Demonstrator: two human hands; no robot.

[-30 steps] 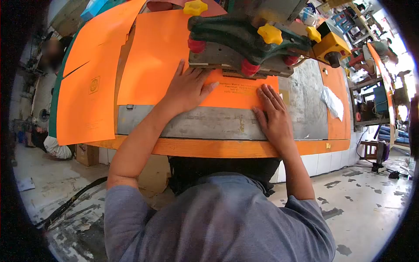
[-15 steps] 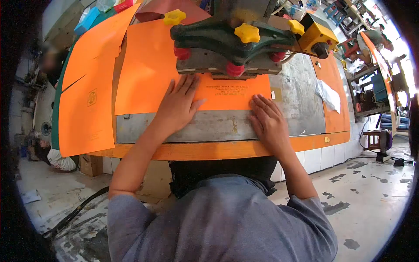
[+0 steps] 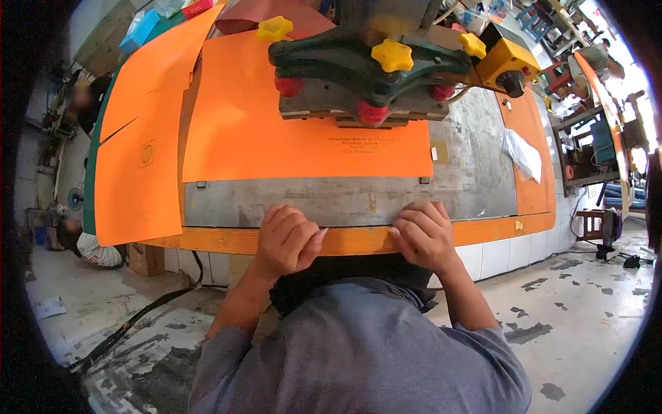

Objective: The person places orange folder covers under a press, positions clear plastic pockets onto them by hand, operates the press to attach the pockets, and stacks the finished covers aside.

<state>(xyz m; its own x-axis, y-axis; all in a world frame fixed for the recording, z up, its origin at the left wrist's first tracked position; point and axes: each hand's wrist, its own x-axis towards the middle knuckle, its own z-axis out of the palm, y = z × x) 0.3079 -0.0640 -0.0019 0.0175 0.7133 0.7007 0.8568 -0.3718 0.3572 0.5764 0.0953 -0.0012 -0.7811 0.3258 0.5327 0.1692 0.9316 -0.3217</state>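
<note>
My left hand [image 3: 289,238] is curled into a loose fist at the table's orange front edge [image 3: 355,241], with its thumb along the side of the fingers. Likewise closed, my right hand [image 3: 424,234] rests at the same edge further right. Nothing shows in either hand. Beyond them, apart from both hands, a large orange sheet [image 3: 241,138] lies on the grey metal plate [image 3: 331,200]. Small dark lines of printed text mark its right part. The sheet's far right side runs under a dark green press head [image 3: 324,58] with yellow star knobs and red cushions.
Further orange sheets [image 3: 131,186] with an embossed emblem lie at the left. A yellow control box [image 3: 507,65] sits beside the press. On the right is a crumpled white plastic bag [image 3: 522,155]. Two small stops [image 3: 424,180] touch the sheet's front edge. People are in the background.
Both hands have come off the orange sheet and drawn back toward me to the table edge. Their fingers went from stretched out to curled. The sheet stays in place.
</note>
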